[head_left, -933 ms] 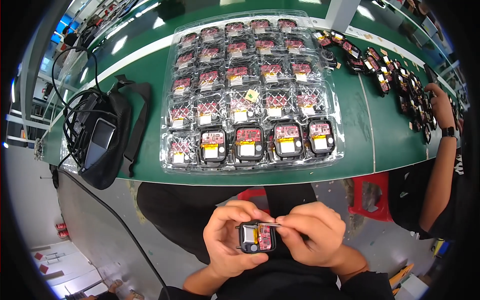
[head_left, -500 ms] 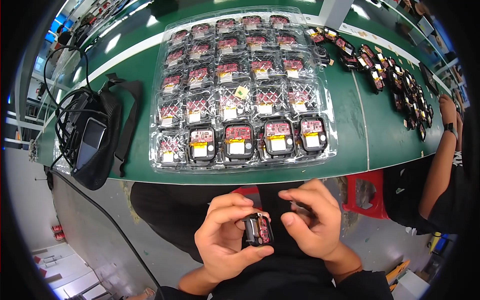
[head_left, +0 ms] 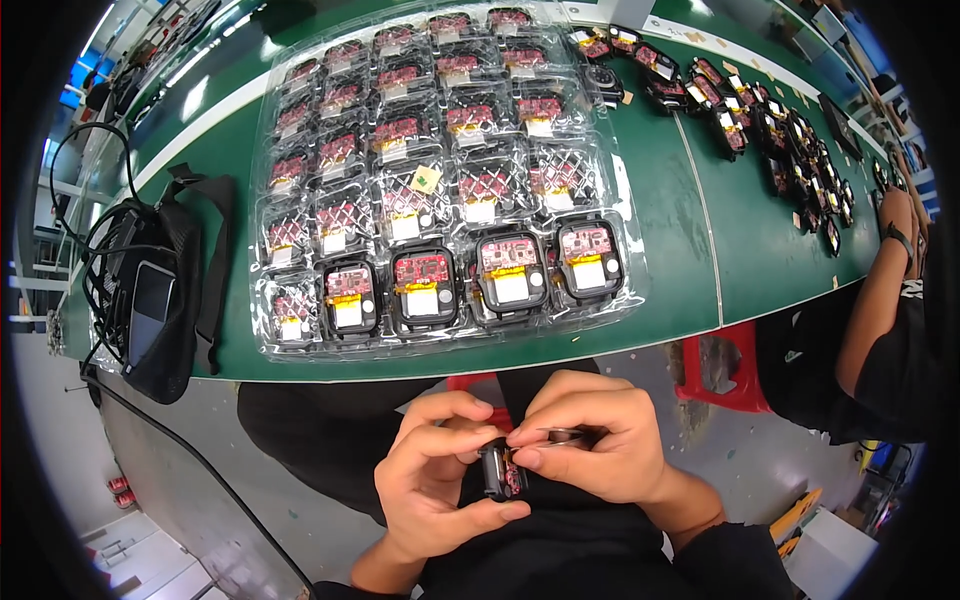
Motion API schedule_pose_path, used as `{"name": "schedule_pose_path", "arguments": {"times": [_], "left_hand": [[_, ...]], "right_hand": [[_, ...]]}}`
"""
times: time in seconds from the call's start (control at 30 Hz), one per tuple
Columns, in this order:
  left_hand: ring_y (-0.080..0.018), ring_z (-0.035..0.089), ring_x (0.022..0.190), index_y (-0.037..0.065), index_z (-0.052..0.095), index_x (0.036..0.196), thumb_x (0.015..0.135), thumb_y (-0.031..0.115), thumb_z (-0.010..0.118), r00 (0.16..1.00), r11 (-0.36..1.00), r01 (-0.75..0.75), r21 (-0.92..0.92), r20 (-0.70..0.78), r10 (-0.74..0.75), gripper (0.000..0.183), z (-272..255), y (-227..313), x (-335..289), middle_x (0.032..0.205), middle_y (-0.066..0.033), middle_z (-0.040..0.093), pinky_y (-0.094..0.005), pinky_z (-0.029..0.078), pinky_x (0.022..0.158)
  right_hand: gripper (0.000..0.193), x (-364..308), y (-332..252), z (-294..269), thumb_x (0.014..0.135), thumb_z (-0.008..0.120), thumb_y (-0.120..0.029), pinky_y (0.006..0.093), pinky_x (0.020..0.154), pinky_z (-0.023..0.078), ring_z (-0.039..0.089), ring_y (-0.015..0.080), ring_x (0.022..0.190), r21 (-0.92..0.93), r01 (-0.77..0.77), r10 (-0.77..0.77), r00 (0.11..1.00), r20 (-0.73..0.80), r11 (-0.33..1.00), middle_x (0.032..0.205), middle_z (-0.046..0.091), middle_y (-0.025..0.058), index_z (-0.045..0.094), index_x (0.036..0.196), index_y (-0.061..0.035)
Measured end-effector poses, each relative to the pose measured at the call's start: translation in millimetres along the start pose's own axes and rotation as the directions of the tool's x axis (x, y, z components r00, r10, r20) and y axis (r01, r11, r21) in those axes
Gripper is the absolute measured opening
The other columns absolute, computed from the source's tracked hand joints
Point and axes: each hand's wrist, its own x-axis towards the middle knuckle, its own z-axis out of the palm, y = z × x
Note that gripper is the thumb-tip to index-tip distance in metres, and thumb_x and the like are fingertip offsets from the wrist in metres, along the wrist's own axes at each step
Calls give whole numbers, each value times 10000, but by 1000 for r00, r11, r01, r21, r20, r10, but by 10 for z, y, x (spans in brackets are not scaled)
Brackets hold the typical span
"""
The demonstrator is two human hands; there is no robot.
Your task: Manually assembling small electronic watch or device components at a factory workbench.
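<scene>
Left hand (head_left: 425,490), half-curled, grips cased board (head_left: 503,474); right hand (head_left: 622,445) pinches tool (head_left: 565,436); tray (head_left: 630,270) holds more.

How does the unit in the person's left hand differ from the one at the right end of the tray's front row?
The held unit is gripped by the left hand; the right-end unit rests on the clear tray.
The held unit is turned nearly edge-on, while the right-end unit shows its open face.
Both have black casings and red boards.
</scene>
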Motion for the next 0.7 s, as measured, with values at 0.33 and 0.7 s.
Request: {"name": "schedule_pose_path", "arguments": {"times": [0.33,0.7], "left_hand": [[-212,584,1175,-44,623,1208,656,-32,909,1000,995,30,-93,7,-30,622,-40,-34,36,1331,-192,468,-324,511,961],[-194,593,1131,-47,608,1225,680,-41,891,998,989,64,-137,28,-60,615,-84,-74,-22,1342,-198,461,-325,517,954]], "right_hand": [[119,61,20,-22,866,738,-2,216,573,414,586,79,694,63,-48,46,998,30,997,884,684,69,726,982,25],[168,32,1,-43,806,721,29,218,515,375,526,47,605,48,-88,83,992,99,995,832,686,56,756,969,11]]}}
